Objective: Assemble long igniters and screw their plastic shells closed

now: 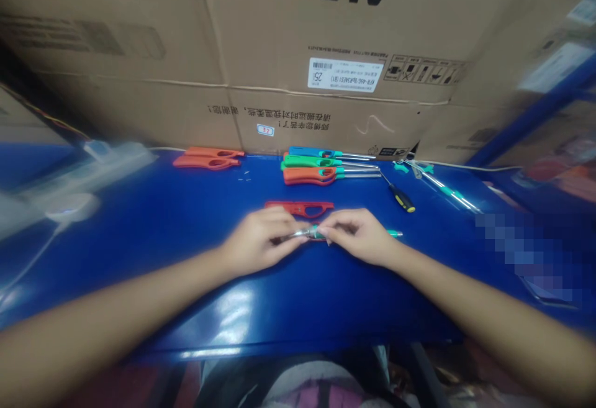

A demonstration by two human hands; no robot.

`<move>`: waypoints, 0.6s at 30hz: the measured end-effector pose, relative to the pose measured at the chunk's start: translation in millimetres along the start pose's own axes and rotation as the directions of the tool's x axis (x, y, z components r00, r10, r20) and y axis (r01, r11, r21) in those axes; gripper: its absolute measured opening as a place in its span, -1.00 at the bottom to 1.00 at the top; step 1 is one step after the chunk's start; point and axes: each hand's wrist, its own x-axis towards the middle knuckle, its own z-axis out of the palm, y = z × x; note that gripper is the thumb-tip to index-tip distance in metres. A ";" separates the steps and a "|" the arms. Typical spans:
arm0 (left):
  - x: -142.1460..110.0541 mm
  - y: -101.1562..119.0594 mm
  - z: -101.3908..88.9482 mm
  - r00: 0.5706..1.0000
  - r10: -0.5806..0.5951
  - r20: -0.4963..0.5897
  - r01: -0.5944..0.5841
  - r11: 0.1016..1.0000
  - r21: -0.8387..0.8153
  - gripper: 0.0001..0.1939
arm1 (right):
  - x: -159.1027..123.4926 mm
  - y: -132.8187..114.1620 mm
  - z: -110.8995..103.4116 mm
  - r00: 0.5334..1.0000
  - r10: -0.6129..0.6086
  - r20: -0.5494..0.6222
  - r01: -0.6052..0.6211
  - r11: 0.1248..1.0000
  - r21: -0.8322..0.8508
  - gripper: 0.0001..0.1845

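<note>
My left hand (263, 237) and my right hand (361, 234) meet fingertip to fingertip above the blue table, both closed in a pinch. Between them is a small shiny lighter part (302, 232), silvery on the left with green at its right end. My left fingers grip the silvery side, and my right fingertips pinch at the green end. Just behind the fingers lies a red lighter casing half (305, 208) with a trigger opening. A green-tipped rod (395, 233) sticks out past my right hand; its other end is hidden.
Assembled stick lighters (310, 176) in blue, green and orange lie farther back. Orange casings (207, 159) are at back left. A black-and-yellow screwdriver (401, 198) and metal tubes (449, 190) lie right. A power strip (93, 172) stands left; a cardboard box (261, 97) walls the back.
</note>
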 end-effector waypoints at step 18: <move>6.1 2.1 -4.6 0.989 -0.141 0.032 0.136 0.983 0.125 -0.85 | -4.3 5.3 -41.1 0.942 -0.201 0.267 0.323 0.752 -0.574 -0.76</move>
